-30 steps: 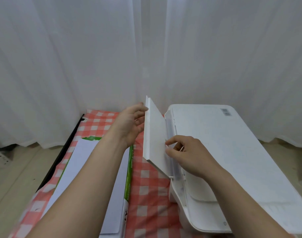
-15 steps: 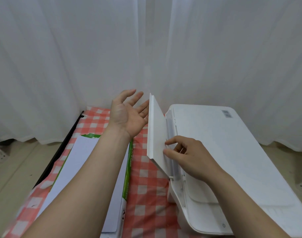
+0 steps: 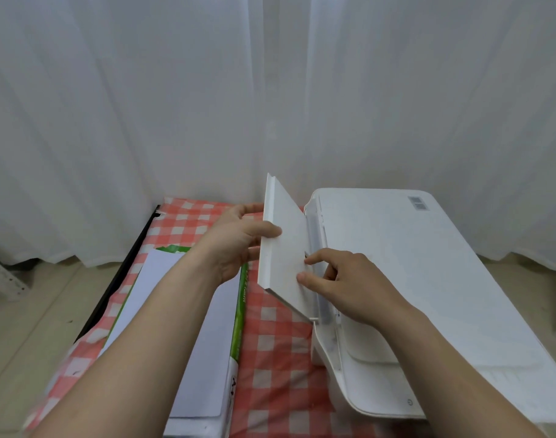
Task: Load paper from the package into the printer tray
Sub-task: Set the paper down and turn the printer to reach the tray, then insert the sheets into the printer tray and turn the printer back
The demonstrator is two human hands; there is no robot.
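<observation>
1. A person's left hand [image 3: 235, 245] closes its grip on the raised white tray flap [image 3: 284, 238] of a printer [image 3: 412, 279], thumb over the flap's near face and fingers behind its outer edge.
2. The right hand [image 3: 343, 284] rests at the base of the same flap, where it meets the printer body, thumb and forefinger pressed lightly on the flap's face. Whether they pinch anything in the slot cannot be told.
3. The flap stands tilted, leaning away from the printer toward the left.
4. An opened paper package [image 3: 238, 311] with a green wrapper lies flat just left of the printer, its stack of white sheets [image 3: 204, 358] exposed on top and partly hidden by the left forearm.
5. Printer and package share a desk covered with a red-and-white checked cloth [image 3: 270, 358]; a dark edge [image 3: 118, 273] shows along its left side.
6. White curtains [image 3: 143, 105] hang in folds across the whole background and reach a pale floor [image 3: 26, 311].
7. A perforated metal piece [image 3: 1, 276] sits at the far left on the floor, beneath the curtain hem.
</observation>
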